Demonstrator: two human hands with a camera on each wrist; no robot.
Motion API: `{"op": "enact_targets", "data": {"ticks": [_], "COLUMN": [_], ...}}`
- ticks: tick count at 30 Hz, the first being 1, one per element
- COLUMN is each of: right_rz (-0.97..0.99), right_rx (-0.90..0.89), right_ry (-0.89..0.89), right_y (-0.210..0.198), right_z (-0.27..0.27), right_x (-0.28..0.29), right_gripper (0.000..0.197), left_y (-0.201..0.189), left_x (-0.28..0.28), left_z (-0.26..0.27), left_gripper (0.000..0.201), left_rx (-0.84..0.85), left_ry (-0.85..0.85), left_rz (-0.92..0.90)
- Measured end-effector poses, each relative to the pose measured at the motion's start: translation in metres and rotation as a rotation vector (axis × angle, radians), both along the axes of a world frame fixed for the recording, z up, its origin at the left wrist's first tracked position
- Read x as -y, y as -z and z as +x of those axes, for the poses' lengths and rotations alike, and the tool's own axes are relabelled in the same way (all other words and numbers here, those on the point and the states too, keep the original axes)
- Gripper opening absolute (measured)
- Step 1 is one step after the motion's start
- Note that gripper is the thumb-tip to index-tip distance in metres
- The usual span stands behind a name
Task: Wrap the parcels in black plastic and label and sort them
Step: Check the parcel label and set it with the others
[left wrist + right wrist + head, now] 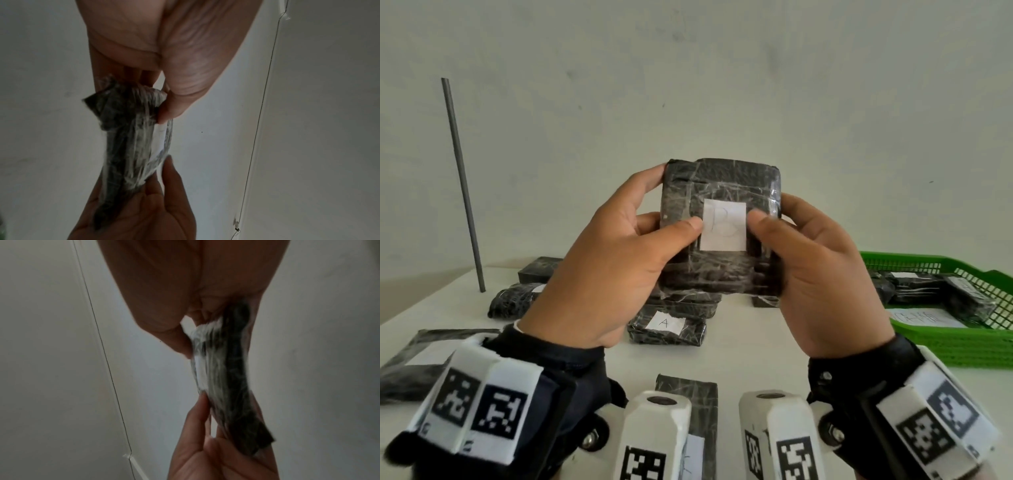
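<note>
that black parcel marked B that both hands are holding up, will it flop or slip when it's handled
The parcel probably stays stiff: it keeps a flat, blocky shape held only at its sides by the left hand and right hand. Its glossy clear wrap may be slightly slippery.

A plain, pale greenish-white wall (722, 85) fills the upper part of the head view, bare apart from a few faint smudges and scuff marks. Below it runs a white table (750, 356) whose far edge meets the wall. Near the table's far left side, a thin grey metal rod (463, 185) stands upright, leaning slightly, its foot on the tabletop. The light is soft, even and diffuse, casting only weak shadows. Seen from the wrist views, the room looks dimmer and greyer: a pale surface (329, 113) crossed by one thin dark line (261, 113), perhaps a crack or a cable, which cannot be told.
</note>
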State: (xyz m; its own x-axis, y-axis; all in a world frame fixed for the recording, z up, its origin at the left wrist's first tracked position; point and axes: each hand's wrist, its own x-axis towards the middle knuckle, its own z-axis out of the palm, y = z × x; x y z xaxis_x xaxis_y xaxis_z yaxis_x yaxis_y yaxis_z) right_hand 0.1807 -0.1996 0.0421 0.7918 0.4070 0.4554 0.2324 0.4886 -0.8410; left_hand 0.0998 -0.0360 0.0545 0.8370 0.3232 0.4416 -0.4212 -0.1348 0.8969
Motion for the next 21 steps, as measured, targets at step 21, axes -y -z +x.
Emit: {"op": "enact_targets", "data": {"ticks": [21], "right_rz": [0.054], "right_rx": [-0.046], "right_ry": [0.071], "right_y": [-0.01], "right_z": [-0.011], "right_x": [0.009], "right_gripper": [0.015], "left_y": [-0.004], "left_x": [0.012], "left_z": [-0.002], "left_gripper": [0.096], "left_rx": [0.045], "left_ry": [0.098], "left_rz": [0.084]}}
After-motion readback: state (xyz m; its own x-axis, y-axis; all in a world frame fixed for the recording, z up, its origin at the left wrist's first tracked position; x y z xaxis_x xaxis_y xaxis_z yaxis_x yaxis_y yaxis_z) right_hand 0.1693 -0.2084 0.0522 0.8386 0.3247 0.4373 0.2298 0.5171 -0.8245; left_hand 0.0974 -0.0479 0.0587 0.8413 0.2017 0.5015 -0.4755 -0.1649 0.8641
